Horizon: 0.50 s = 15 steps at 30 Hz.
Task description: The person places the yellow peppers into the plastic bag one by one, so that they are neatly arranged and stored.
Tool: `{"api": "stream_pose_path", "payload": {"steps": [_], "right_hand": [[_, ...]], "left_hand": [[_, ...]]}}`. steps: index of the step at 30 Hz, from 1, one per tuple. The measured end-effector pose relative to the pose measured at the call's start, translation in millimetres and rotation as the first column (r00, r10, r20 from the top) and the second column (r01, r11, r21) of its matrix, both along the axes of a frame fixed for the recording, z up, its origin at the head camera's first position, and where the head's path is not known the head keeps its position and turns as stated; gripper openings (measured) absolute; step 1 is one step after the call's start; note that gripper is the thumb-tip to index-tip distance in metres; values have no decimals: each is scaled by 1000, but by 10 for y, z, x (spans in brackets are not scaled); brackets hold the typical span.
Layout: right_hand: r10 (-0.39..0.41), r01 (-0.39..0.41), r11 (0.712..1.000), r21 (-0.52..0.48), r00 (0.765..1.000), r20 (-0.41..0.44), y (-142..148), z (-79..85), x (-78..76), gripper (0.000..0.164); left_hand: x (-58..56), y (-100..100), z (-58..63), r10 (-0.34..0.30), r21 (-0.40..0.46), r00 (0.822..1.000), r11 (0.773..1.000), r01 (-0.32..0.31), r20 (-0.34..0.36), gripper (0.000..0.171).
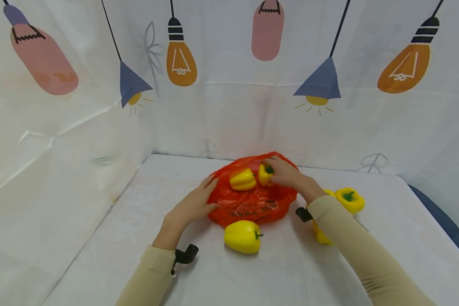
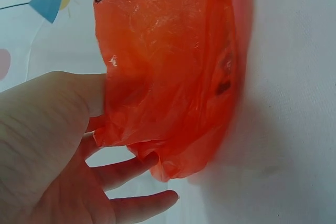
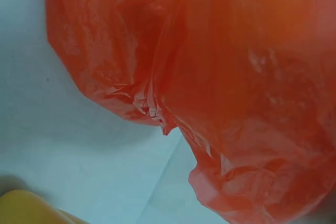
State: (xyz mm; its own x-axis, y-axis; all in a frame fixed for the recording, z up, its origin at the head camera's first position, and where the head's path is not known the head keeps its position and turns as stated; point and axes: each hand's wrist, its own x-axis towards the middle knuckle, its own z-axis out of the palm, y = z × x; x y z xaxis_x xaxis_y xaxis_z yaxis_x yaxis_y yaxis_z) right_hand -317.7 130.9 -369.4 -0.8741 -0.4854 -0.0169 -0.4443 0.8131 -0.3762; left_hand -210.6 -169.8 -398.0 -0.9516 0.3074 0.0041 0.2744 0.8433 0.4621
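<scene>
An orange-red plastic bag with dark printing lies toward the back of the table, its mouth spread wide. Inside it rests a yellow bell pepper. My right hand reaches into the mouth and grips a second yellow bell pepper, green stem showing. The right wrist view has the bag covering that hand. At the bag's left edge, my left hand holds the plastic between thumb and fingers, two fingers stretched out beneath in the left wrist view. Just in front of the bag lies another yellow bell pepper.
More yellow bell peppers sit to the right, partly hidden by my right forearm. Behind the white table hangs a pale cloth wall printed with lamps and bulbs. Dark blue fabric shows past the right table edge.
</scene>
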Motion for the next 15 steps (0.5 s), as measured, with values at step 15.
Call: {"api": "stream_pose_path", "payload": {"steps": [15], "right_hand": [[2,-2,1000,26,1000,16,-8,-3,30,68]], "left_hand": [[14,34,-1,40,21,998,999,-39,-58,78]]}}
